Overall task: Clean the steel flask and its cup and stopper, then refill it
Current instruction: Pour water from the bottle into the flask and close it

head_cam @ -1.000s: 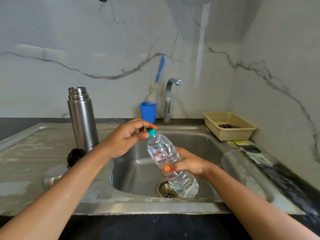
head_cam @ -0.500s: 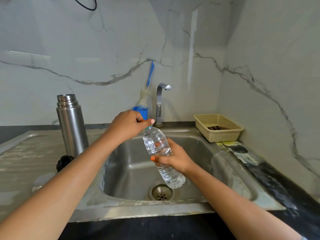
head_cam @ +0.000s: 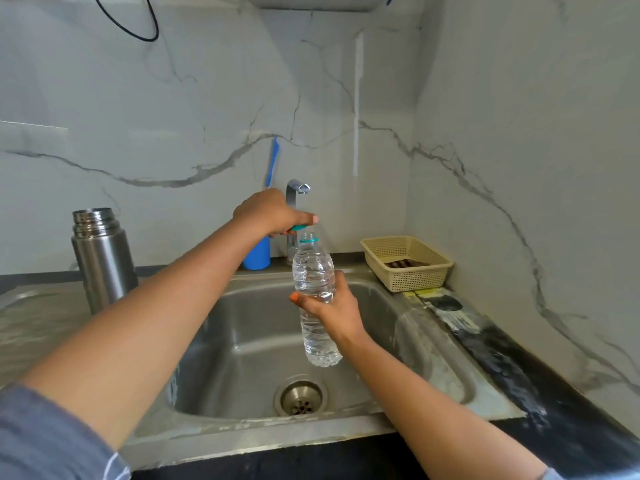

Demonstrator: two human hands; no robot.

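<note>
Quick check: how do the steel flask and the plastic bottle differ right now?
The steel flask is opaque metal; the plastic bottle is clear, showing water inside. The flask stands free on the drainboard; the bottle is held over the sink by the right hand. Both are roughly upright and uncapped; the left hand holds the bottle's cap.

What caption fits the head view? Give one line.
Left hand holds the teal cap above the water bottle, gripped by the right hand over the sink; open steel flask stands left.
</note>
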